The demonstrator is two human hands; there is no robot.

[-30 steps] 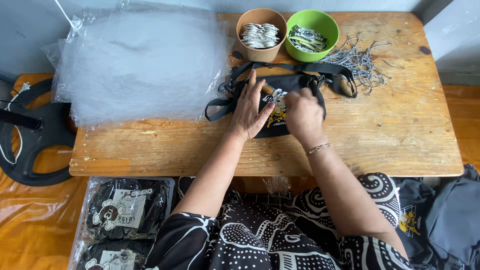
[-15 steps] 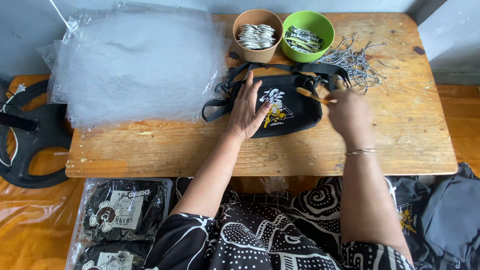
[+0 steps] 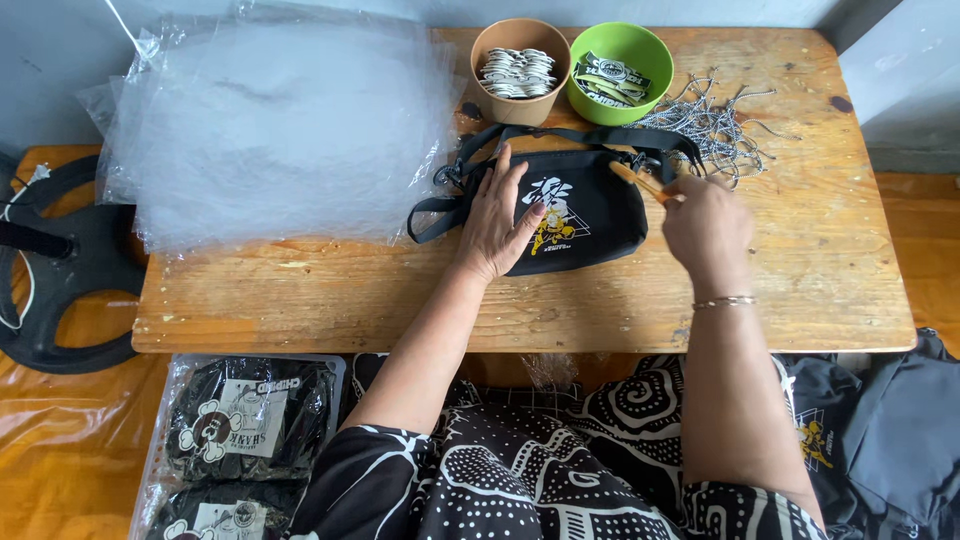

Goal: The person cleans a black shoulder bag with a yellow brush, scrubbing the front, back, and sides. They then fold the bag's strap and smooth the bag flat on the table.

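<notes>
Beneath the left hand (image 3: 497, 222), spread flat with loose fingers, lies a soft black fabric pouch bag (image 3: 580, 215) with a white and yellow print, resting mid-counter. That grip is released, merely pressing the cloth. At the bag's right end the right hand (image 3: 706, 228) is clenched on a thin wooden stick (image 3: 640, 182), wrist raised. Black webbing strap (image 3: 560, 135) loops behind. Beyond stand a tan paper cup (image 3: 520, 70), a glossy green bowl (image 3: 620, 70) and tangled speckled cords (image 3: 715, 125). Crinkled clear plastic sheets (image 3: 280, 130) cover the left; the worn wooden counter (image 3: 820, 270) lies bare to the right.
</notes>
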